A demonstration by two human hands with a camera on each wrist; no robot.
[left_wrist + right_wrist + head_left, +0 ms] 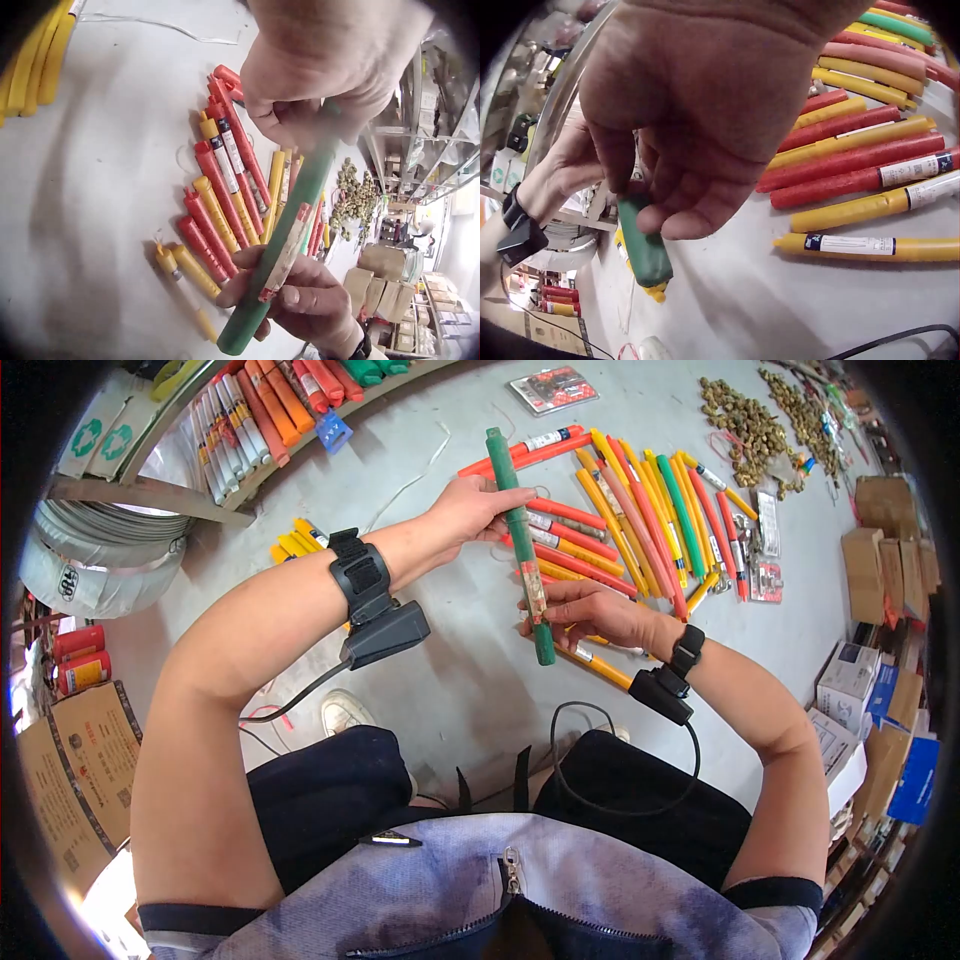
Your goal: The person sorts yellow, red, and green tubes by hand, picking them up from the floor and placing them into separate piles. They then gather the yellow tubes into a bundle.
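A long green plastic tube [517, 540] with a worn red-and-white label [287, 253] is held between both hands above the floor. My left hand [468, 510] pinches it near its far end, thumb across the top. Nearer to me, my right hand [605, 615] grips the labelled part, with the fingers curled round it. In the right wrist view the tube's near end [649, 259] sticks out past the fingers. Behind and beneath lie rows of red tubes [570, 515], yellow tubes [600, 490] and a green tube [680, 515] on the grey floor, several with printed labels.
On the left a shelf [240, 495] bears orange, red and white tubes, with a wrapped coil [110, 550] below. Brass-coloured pieces [745, 430] lie in heaps at the back right. Cardboard boxes [880, 560] line the right side; a blister pack [553, 390] lies at the back.
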